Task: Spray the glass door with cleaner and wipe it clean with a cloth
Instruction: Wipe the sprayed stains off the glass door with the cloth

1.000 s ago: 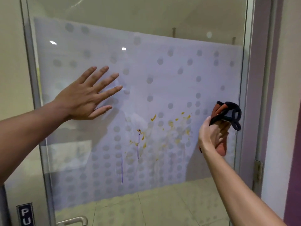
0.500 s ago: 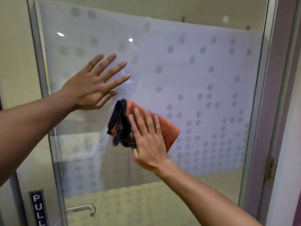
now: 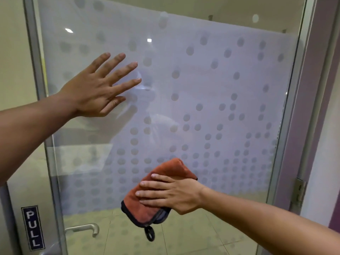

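Note:
The glass door point(image 3: 211, 85) fills the head view, covered by frosted film with grey dots. My left hand point(image 3: 97, 89) lies flat on the glass at the upper left, fingers spread. My right hand point(image 3: 173, 194) presses a folded orange cloth point(image 3: 156, 197) with a dark edge against the lower middle of the glass, fingers straight on top of it. A dark loop hangs from the cloth's lower corner. No spray bottle shows. I see no stains on the glass around the cloth.
A metal handle point(image 3: 82, 229) sticks out at the door's lower left, beside a blue PULL sign point(image 3: 33, 228). The metal door frame point(image 3: 294, 107) and a hinge point(image 3: 299, 194) stand at the right, with a purple wall beyond.
My right hand has swept the cloth from the right edge across the stained middle, then down to the lower middle. The yellow marks seen a second ago no longer show. My left hand stayed put.

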A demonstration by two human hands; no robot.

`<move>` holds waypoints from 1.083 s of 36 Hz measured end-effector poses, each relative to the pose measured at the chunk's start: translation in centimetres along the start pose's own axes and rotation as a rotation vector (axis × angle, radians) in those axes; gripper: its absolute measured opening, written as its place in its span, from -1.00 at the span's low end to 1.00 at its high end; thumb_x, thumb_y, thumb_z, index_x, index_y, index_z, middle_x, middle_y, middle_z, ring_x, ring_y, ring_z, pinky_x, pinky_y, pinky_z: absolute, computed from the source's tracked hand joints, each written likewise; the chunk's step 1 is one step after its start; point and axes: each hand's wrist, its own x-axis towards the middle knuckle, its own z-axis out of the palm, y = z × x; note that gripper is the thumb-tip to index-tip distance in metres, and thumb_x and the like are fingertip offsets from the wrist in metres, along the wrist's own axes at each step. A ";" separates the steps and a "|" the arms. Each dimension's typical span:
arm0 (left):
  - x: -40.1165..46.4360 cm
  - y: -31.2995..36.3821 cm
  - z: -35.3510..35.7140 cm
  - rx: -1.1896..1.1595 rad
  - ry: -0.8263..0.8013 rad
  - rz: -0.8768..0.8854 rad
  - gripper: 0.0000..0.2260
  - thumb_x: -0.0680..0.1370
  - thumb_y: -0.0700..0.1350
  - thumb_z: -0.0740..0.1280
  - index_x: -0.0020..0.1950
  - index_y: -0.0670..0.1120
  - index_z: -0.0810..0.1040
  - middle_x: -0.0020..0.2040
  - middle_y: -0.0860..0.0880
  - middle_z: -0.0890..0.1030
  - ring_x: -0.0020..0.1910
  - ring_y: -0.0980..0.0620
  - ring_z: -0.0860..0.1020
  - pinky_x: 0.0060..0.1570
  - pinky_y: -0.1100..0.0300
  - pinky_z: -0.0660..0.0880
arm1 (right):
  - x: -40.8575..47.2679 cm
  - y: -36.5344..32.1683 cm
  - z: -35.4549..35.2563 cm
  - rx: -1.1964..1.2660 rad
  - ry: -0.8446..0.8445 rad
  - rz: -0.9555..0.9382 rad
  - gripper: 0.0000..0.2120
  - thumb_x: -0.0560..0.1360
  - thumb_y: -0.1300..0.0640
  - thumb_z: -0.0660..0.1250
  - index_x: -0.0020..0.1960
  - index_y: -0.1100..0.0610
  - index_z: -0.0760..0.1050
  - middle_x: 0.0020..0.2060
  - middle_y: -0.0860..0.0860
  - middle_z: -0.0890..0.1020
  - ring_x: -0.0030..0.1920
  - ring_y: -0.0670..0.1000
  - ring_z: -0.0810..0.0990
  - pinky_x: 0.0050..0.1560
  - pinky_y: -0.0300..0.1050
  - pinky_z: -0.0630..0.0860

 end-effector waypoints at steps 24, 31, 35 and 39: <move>0.0 0.0 0.1 0.030 0.014 -0.007 -0.45 0.67 0.10 0.02 0.65 -0.04 0.15 0.65 -0.23 0.12 0.61 -0.37 0.07 0.55 -0.33 0.05 | -18.1 4.8 2.8 -0.050 -0.174 0.015 -0.33 0.54 0.21 0.12 0.63 -0.05 0.12 0.64 -0.09 0.04 0.64 0.04 -0.08 0.60 0.08 -0.22; 0.0 0.1 0.0 0.024 0.001 -0.008 -0.44 0.67 0.11 0.00 0.65 -0.04 0.14 0.65 -0.23 0.11 0.62 -0.36 0.05 0.55 -0.34 0.04 | -22.2 4.8 3.5 -0.125 -0.124 0.209 -0.27 0.46 0.20 0.11 0.63 -0.05 0.11 0.62 -0.09 0.12 0.63 0.06 -0.02 0.61 0.11 -0.14; -0.1 0.1 0.2 0.020 0.017 -0.001 -0.45 0.67 0.11 -0.01 0.65 -0.05 0.15 0.64 -0.24 0.13 0.61 -0.38 0.07 0.56 -0.32 0.02 | -24.7 3.6 5.1 -0.137 -0.053 0.465 -0.23 0.42 0.15 0.14 0.63 -0.03 0.10 0.63 -0.04 0.07 0.63 0.12 -0.02 0.60 0.19 -0.10; 0.0 0.1 0.3 0.017 0.022 0.006 -0.44 0.67 0.12 -0.02 0.65 -0.06 0.15 0.64 -0.25 0.13 0.60 -0.40 0.08 0.57 -0.31 0.01 | -26.4 1.2 6.5 -0.016 0.033 0.882 -0.05 0.29 0.10 0.15 0.66 0.01 -0.06 0.65 0.02 -0.04 0.63 0.21 -0.03 0.57 0.27 -0.02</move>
